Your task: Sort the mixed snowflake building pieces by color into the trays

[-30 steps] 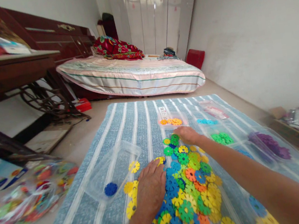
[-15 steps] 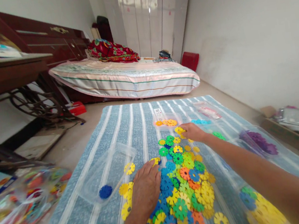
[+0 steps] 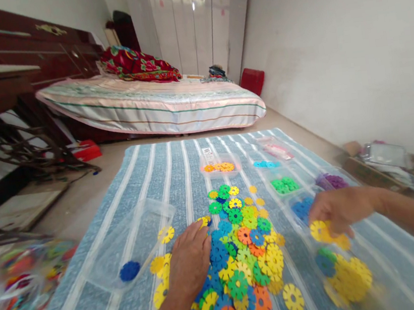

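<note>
A heap of flat plastic snowflake discs (image 3: 242, 252) in yellow, green, blue and orange lies on a blue striped mat (image 3: 164, 181). My left hand (image 3: 190, 261) rests flat on the heap's left side, fingers stretched out. My right hand (image 3: 338, 209) is at the right, closed on a yellow disc (image 3: 321, 230), just above a clear tub holding yellow discs (image 3: 347, 276).
Clear tubs line the mat: orange discs (image 3: 219, 166), cyan discs (image 3: 265, 164), green discs (image 3: 285, 184), blue discs (image 3: 301, 208), purple discs (image 3: 328, 181), and a tipped tub with one blue disc (image 3: 129, 270). A bed (image 3: 154, 103) stands behind. A bag of toys (image 3: 13, 282) lies left.
My right hand drew back from the far end of the heap to the right with a yellow disc, over the yellow tub. The left hand stayed put. The camera panned right.
</note>
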Demonstrator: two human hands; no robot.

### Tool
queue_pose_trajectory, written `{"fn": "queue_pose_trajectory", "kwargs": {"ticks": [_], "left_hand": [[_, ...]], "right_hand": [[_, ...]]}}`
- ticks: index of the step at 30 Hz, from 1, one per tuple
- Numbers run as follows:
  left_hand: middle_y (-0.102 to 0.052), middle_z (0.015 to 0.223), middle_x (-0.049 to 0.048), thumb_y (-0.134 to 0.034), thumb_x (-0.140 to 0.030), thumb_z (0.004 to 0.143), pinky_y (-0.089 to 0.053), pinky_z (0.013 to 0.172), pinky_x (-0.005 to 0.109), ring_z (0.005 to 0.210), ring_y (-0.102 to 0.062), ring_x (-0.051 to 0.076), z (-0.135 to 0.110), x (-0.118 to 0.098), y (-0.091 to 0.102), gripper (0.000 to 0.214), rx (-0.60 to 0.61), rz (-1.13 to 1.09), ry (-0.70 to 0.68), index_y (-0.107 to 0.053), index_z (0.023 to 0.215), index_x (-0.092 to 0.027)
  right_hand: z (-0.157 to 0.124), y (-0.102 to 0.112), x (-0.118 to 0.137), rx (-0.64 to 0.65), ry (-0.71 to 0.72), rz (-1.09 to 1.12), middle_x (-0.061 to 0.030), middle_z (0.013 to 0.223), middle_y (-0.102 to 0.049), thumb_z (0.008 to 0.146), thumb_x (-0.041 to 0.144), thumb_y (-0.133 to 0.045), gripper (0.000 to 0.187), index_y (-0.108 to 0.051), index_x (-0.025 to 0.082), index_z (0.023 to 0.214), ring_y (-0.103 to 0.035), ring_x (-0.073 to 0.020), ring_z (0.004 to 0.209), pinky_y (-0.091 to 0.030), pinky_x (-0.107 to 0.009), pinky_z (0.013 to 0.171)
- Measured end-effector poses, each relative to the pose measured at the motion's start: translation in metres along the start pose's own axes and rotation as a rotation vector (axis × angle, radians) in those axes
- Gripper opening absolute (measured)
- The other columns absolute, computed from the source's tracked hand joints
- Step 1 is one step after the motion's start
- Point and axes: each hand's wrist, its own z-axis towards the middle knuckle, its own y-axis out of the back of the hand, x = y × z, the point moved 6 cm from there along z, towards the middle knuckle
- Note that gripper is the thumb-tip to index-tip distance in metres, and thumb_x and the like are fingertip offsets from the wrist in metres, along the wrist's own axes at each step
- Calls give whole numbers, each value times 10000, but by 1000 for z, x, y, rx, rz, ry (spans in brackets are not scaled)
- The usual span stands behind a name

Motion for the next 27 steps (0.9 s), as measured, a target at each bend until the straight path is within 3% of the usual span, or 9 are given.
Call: {"fn": "queue_pose_trajectory", "kwargs": {"ticks": [2, 4, 7, 11, 16, 20, 27], "left_hand": [[-616, 1190, 71, -395, -304, 866, -453, 945, 426, 1114, -548, 224, 1, 1, -1, 310, -10, 2, -2, -624, 1050, -205], [-620, 1184, 72, -389, -304, 868, -451, 950, 419, 1111, -551, 220, 1, 1, -1, 317, -13, 3, -5, -624, 1054, -202], [-624, 1176, 74, -385, -307, 868, -453, 949, 422, 1106, -555, 221, 2, 0, 0, 318, -13, -1, -6, -628, 1045, -202], [-621, 1179, 73, -393, -310, 864, -458, 944, 426, 1105, -556, 222, 2, -1, 3, 311, -11, -11, -3, -619, 1051, -207], [-618, 1182, 66, -398, -294, 864, -464, 935, 420, 1099, -558, 217, 1, -1, 3, 290, -12, -10, 3, -617, 1037, -215], [-611, 1192, 84, -392, -289, 870, -455, 945, 426, 1116, -548, 224, 1, -1, 1, 300, 16, 1, 7, -620, 1043, -196], [-605, 1203, 85, -385, -276, 870, -449, 946, 438, 1121, -545, 232, 1, -2, 2, 305, 48, 3, 30, -618, 1049, -193]], "right_hand": [[-5, -5, -16, -26, -155, -110, 25, 592, -596, 556, 259, -693, 426, -662, 139, 963, -508, -80, 445, -391, -159, 375], [-5, -4, -17, -88, -199, -199, 31, 546, -570, 576, 261, -670, 372, -678, 132, 926, -495, -81, 435, -357, -157, 367], [5, 4, 13, -211, 6, -289, 23, 533, -560, 686, 263, -573, 187, -684, 134, 762, -521, -90, 486, -371, -175, 442], [32, 22, 61, -468, 293, -483, 0, 690, -651, 711, 183, -530, 220, -688, 167, 863, -578, -120, 625, -412, -211, 574], [94, 43, 88, -683, 353, -740, -45, 983, -679, 726, 110, -489, 343, -672, 199, 1002, -606, -183, 892, -432, -261, 767], [141, 53, 96, -723, 281, -922, -70, 1184, -598, 789, 162, -468, 386, -597, 215, 1149, -544, -205, 1078, -419, -289, 873], [174, 48, 104, -715, 206, -1044, -144, 1069, -624, 853, 214, -388, 313, -624, 148, 1047, -583, -243, 995, -465, -321, 773]]}}
